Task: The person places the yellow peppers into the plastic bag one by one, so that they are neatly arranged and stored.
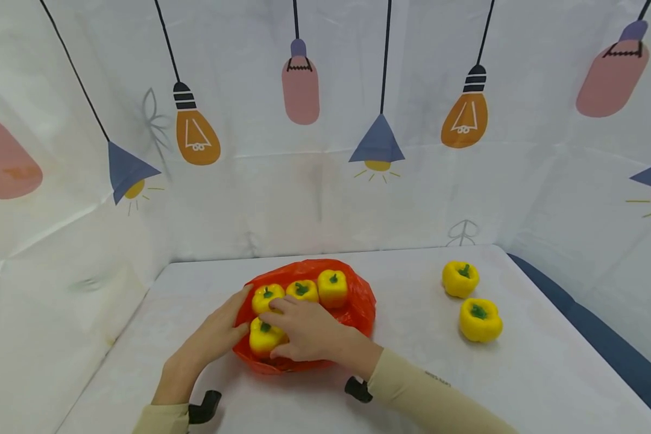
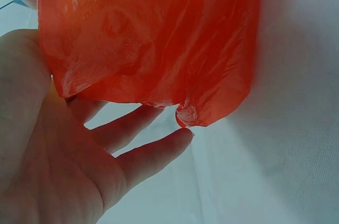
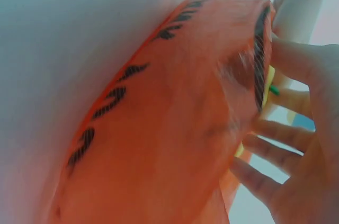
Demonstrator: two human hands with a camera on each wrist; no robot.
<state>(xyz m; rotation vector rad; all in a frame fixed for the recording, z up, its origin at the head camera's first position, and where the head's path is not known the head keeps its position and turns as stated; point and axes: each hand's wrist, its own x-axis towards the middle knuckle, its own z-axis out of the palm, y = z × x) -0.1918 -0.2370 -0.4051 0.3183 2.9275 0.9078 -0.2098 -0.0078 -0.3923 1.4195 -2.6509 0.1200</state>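
A red plastic bag (image 1: 360, 301) lies spread on the white table, its mouth facing up. Inside are several yellow bell peppers with green stems, among them a front pepper (image 1: 261, 342) and a far-right pepper (image 1: 333, 292). My left hand (image 1: 211, 337) touches the bag's left rim; in the left wrist view its fingers (image 2: 153, 155) are spread and nearly straight along the plastic. My right hand (image 1: 311, 328) reaches over the bag, fingers spread above the front peppers and partly covering them. In the right wrist view, the fingers (image 3: 288, 134) extend over the rim; contact with a pepper is unclear.
Two more yellow bell peppers, a back one (image 1: 460, 278) and a nearer one (image 1: 480, 320), stand on the table right of the bag. A white sheet (image 1: 325, 199) printed with lamps hangs behind the table. Dark blue material (image 1: 591, 319) runs along the right edge.
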